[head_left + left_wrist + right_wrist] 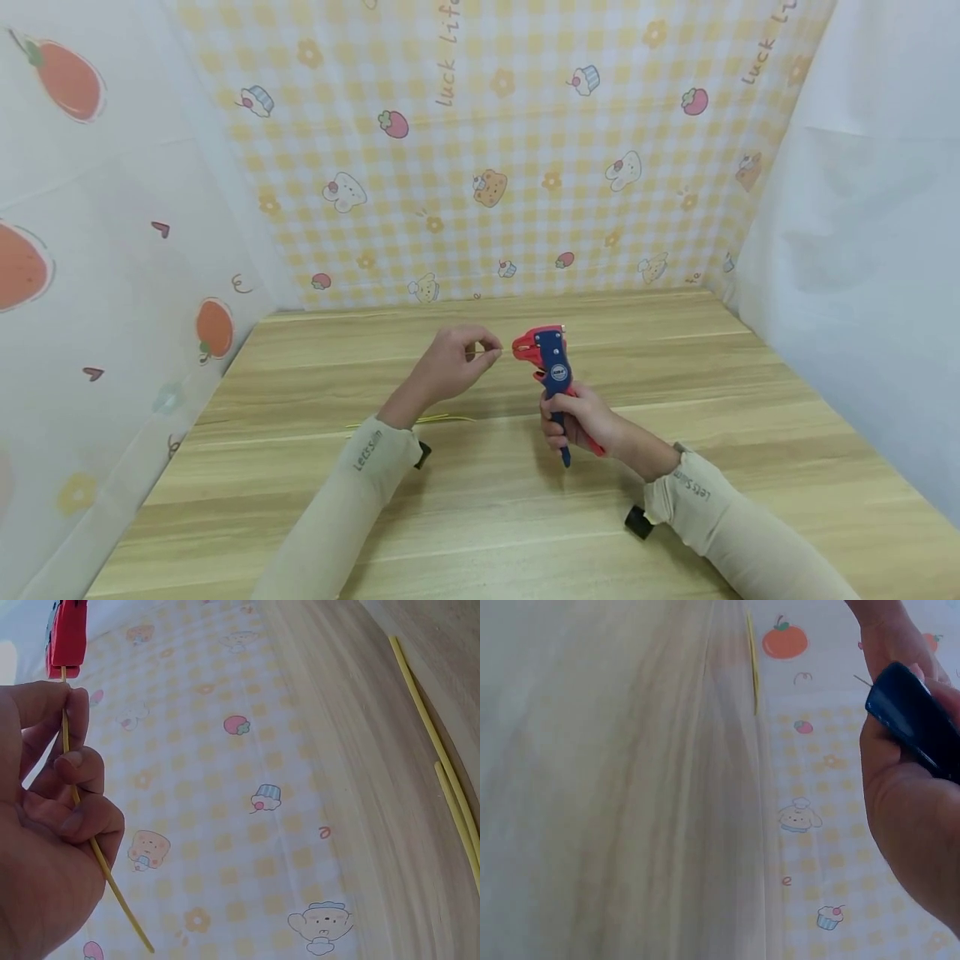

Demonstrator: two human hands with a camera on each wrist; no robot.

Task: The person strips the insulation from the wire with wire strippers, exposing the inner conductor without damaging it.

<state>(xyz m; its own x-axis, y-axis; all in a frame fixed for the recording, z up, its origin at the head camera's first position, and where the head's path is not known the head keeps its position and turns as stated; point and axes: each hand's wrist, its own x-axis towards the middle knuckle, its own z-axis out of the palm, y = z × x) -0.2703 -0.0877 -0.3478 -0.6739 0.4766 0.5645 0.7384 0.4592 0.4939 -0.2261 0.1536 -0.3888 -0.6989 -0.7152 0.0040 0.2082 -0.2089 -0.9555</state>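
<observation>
Between thumb and fingertips my left hand (456, 363) pinches a thin yellow wire (120, 898). In the left wrist view the wire runs down across the palm, and its upper end meets the red jaws of a wire stripper. My right hand (583, 419) grips the handles of that red and blue wire stripper (553, 360), held upright above the table with its nose toward the left hand. The right wrist view shows mostly a dark blue handle (911, 712) in the right hand; the stripper's head is hidden there.
More yellow wires (442, 418) lie on the wooden table (480, 517) beside the left forearm. A yellow checked cloth (450, 150) with cartoon prints hangs behind the table, and white cloths hang at both sides. Each sleeve cuff has a black device under it.
</observation>
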